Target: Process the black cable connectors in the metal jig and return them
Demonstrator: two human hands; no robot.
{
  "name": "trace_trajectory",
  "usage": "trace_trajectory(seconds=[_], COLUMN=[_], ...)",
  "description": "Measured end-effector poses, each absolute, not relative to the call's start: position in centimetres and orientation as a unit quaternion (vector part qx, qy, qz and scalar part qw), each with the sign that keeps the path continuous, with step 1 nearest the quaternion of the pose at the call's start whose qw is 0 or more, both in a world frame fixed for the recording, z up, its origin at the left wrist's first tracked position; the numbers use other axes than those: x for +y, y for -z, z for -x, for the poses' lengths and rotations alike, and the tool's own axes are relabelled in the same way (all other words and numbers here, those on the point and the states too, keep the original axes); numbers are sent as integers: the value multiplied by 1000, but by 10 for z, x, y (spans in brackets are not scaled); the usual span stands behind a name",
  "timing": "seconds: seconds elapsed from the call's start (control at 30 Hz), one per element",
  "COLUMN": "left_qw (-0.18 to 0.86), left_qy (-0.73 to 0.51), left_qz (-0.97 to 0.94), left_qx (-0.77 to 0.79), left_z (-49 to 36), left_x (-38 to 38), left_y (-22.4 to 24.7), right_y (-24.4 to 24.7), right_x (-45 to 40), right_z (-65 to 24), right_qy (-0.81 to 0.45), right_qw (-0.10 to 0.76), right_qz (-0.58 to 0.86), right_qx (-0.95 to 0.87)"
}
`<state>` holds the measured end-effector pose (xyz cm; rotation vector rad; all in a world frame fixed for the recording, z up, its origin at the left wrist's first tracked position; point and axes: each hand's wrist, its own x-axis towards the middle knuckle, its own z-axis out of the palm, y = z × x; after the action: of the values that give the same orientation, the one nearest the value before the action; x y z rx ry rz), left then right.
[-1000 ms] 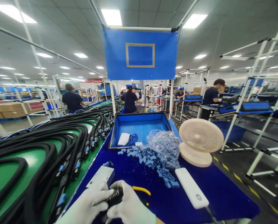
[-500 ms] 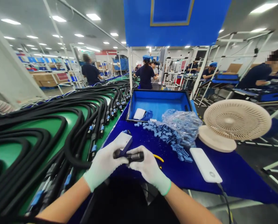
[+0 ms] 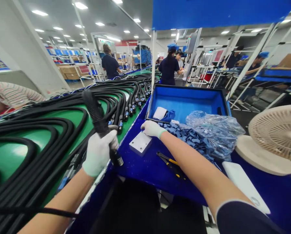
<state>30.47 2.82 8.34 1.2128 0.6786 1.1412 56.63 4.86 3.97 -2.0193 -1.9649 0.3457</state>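
Observation:
My left hand [image 3: 99, 152], in a white glove, is wrapped round a thick black corrugated hose [image 3: 93, 109]. Its ribbed end fitting [image 3: 116, 157] points down toward the table's left edge, and the rest rises up and to the left. My gloved right hand [image 3: 153, 128] reaches to the far edge of a silver metal block [image 3: 140, 143] with holes in its top. Its fingertips are pinched together there; what they hold is mostly hidden. Beyond and right of this hand lies a heap of small blue plastic clips [image 3: 194, 138].
Yellow-handled pliers [image 3: 171, 165] lie under my right forearm. A blue bin [image 3: 189, 97] stands behind the clips, beside a clear plastic bag [image 3: 216, 126]. At right are a white power bank [image 3: 245, 187] and a beige fan [image 3: 279, 133]. Black hoses [image 3: 55, 130] cover the green left-hand bench.
My hands have parted: the left has moved left with the hose, whose end is lifted and tilted, and the right has let go of it and reached to the block. The view has swung.

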Motion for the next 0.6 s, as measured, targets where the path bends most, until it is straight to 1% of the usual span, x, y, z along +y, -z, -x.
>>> trace_trajectory(seconds=[0.1, 0.2, 0.33, 0.43, 0.53, 0.6], left_qw=[576, 564, 555, 547, 501, 460], left_qy=[-490, -489, -476, -453, -449, -454], left_qz=[-606, -629, -644, -663, -690, -706], left_qx=[247, 215, 227, 236, 267, 291], left_z=[-338, -370, -392, -396, -397, -398], left_x=[51, 74, 92, 94, 94, 96], left_y=[-93, -86, -66, -55, -48, -47], right_y=[-31, -26, -26, -24, -24, -27], right_x=[74, 72, 40, 9, -15, -22], right_z=[-567, -571, -582, -585, -579, -570], right_qy=[-116, -95, -76, -84, -125, -162], right_qw=[101, 108, 173, 240, 323, 362], right_qz=[704, 705, 707, 707, 690, 661], right_qx=[-693, -694, -681, -660, -636, -638])
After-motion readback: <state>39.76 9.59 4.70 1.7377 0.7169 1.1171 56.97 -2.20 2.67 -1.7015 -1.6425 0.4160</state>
